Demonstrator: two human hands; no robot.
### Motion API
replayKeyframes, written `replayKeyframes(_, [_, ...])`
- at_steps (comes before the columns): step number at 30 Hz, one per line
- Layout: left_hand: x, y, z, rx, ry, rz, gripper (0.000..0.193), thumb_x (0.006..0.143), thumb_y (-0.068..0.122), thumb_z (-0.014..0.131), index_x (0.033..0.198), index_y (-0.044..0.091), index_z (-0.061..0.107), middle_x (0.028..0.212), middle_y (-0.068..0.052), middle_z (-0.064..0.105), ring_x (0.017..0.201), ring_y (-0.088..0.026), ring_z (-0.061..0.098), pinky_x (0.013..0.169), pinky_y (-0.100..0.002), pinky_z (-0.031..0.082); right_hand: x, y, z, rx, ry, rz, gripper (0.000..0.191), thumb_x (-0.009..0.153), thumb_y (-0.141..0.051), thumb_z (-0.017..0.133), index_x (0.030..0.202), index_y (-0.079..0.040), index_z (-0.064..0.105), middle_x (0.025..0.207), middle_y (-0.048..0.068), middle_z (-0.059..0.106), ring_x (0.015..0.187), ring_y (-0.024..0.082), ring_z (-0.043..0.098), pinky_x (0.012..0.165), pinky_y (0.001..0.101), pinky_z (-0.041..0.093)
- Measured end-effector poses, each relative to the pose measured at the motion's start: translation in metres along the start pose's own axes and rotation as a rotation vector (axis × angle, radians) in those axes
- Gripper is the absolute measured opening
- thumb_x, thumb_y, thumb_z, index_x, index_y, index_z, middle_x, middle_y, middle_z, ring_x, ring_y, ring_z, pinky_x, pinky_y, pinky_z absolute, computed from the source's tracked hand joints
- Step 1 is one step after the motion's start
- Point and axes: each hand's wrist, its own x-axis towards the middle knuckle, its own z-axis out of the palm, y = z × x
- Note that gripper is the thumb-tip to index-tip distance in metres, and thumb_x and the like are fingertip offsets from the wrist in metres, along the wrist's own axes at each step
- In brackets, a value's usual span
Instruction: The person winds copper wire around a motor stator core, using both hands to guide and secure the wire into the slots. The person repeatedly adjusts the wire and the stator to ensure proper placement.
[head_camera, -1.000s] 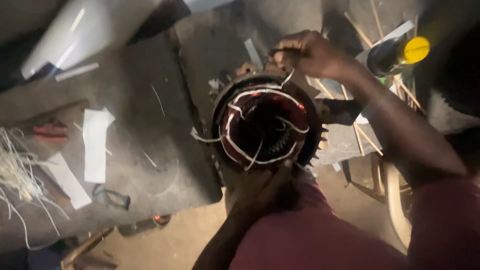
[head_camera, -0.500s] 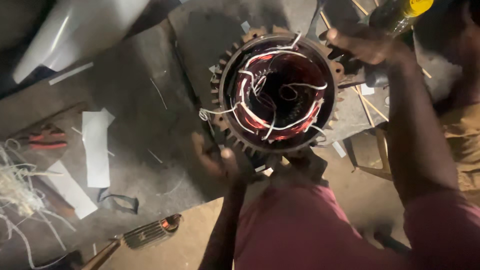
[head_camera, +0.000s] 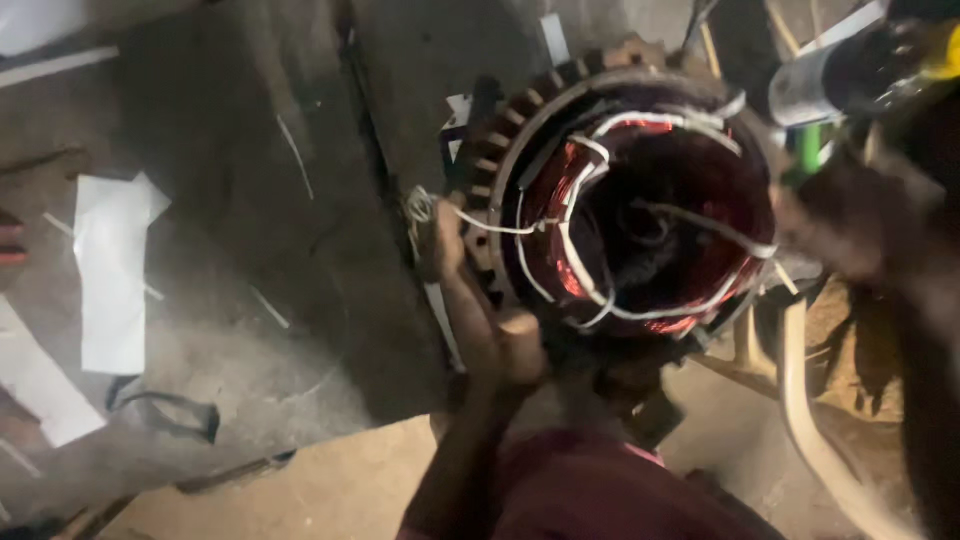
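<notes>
The motor stator (head_camera: 640, 210) now fills far more of the view than half a second ago, and it has turned in the grip: the ribbed iron shell shows its left side while the open bore faces up. The left hand (head_camera: 490, 300), which was under the stator's lower left edge, has moved up onto its left rim, fingers (head_camera: 447, 232) curled together against the ribs, just beside a loose white lead. The right hand (head_camera: 850, 225) has dropped from the stator's top right to its right side; it is blurred, so I cannot tell whether its fingers are clamped or merely resting on the shell. To judge by this, the stator is being rotated and steadied rather than worked on with a tool.

The stator sits at the near edge of the worktop (head_camera: 300, 250), held partly over the person's lap. Its shell is dark, toothed metal; inside, reddish copper windings (head_camera: 560, 240) gleam, crossed by thin white sleeved wires (head_camera: 700, 225). Left of the stator, on the dusty grey worktop, lie white paper strips (head_camera: 110, 270) and a dark loop of strap (head_camera: 170, 415). Up and to the right of the stator is a dark bottle (head_camera: 850, 70) with a yellow cap.
</notes>
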Motion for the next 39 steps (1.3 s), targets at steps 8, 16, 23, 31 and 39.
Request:
replayKeyframes(8, [0.154,-0.088,0.003,0.026,-0.729,-0.126,0.065,0.114,0.044,0.045,0.166,0.008,0.032,0.164,-0.021,0.05,0.151,-0.03,0.05,0.128,-0.041,0.04,-0.132,-0.114,0.136,-0.063,-0.032,0.339,0.052,0.096,-0.058,0.056,0.096,-0.01,0.073,0.089,0.019,0.074,0.079,0.035,0.074,0.064,0.0461,0.058])
replayKeyframes(16, [0.204,-0.09,0.081,0.771,-0.894,0.215,0.078,0.1,0.06,0.057,0.159,0.014,0.035,0.143,-0.026,0.052,0.129,-0.045,0.051,0.103,-0.05,0.044,-0.154,-0.195,0.176,1.335,0.085,0.489,0.09,0.086,-0.046,0.062,0.162,-0.017,0.025,0.127,0.0,0.065,0.087,0.025,0.075,0.065,0.0385,0.06])
replayKeyframes(23, [0.067,0.026,-0.059,0.427,-0.327,0.25,0.029,0.108,0.017,0.059,0.13,-0.001,0.067,0.126,-0.015,0.073,0.104,-0.021,0.068,0.091,-0.033,0.055,-0.197,-0.145,0.22,1.011,0.284,0.422,0.055,0.094,-0.037,0.067,0.138,-0.003,0.063,0.105,0.012,0.081,0.086,0.015,0.078,0.076,0.0289,0.061])
replayKeyframes(31, [-0.087,-0.008,-0.118,0.732,-0.346,-0.002,0.027,0.094,0.022,0.065,0.115,0.007,0.074,0.101,-0.008,0.076,0.091,-0.018,0.072,0.082,-0.033,0.056,-0.09,-0.079,0.177,1.254,0.638,0.279,0.06,0.097,-0.048,0.063,0.136,-0.002,0.063,0.116,0.011,0.073,0.098,0.017,0.069,0.075,0.0349,0.056])
replayKeyframes(39, [0.003,-0.061,-0.099,0.708,0.261,0.055,0.044,0.111,0.032,0.051,0.137,-0.002,0.061,0.133,-0.017,0.065,0.121,-0.029,0.063,0.106,-0.04,0.048,0.02,-0.052,0.037,1.179,0.574,-0.165,0.055,0.108,-0.052,0.05,0.124,-0.002,0.068,0.11,0.007,0.066,0.097,0.019,0.056,0.078,0.0356,0.046])
